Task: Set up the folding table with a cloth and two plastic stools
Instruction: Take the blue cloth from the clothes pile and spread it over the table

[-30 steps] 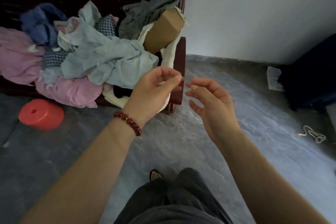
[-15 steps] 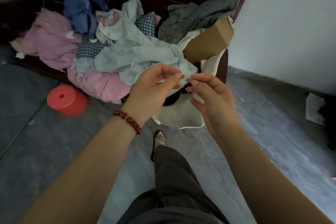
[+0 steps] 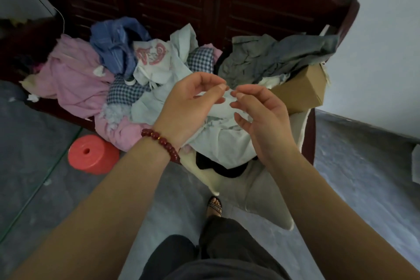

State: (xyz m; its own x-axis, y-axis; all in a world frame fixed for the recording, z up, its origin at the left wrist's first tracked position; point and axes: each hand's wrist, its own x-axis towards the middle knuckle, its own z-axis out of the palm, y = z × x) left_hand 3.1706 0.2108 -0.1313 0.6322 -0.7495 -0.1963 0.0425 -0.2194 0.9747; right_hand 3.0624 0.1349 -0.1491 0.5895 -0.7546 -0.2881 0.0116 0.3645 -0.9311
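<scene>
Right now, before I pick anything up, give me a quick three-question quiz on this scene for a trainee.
1. True or false: the red plastic stool sits on the floor, not on the wooden bench.
2. Which wrist wears the bead bracelet? A) left B) right C) both
3. Fill in: the cardboard box lies at the ___ end of the bench, beside the clothes pile.

Key: 1 true; 2 A; 3 right.
</scene>
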